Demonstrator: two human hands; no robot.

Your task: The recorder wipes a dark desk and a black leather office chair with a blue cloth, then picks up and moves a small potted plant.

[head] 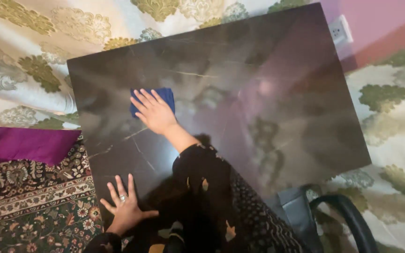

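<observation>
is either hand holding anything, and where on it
The right hand presses flat on top of a blue cloth, not gripping it. The left hand lies open on the dark tabletop.

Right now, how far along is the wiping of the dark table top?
Done: cannot tell; the glossy dark table top shows only reflections, no clear wiped or unwiped zones. In hand: the right hand presses a blue cloth flat near the far left part, while the left hand rests spread on the near edge. Left: probably the wide right side, away from the cloth.

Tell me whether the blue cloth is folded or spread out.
Folded, apparently: the blue cloth shows as a small compact pad, mostly covered by the right hand pressing it flat on the dark table.
</observation>
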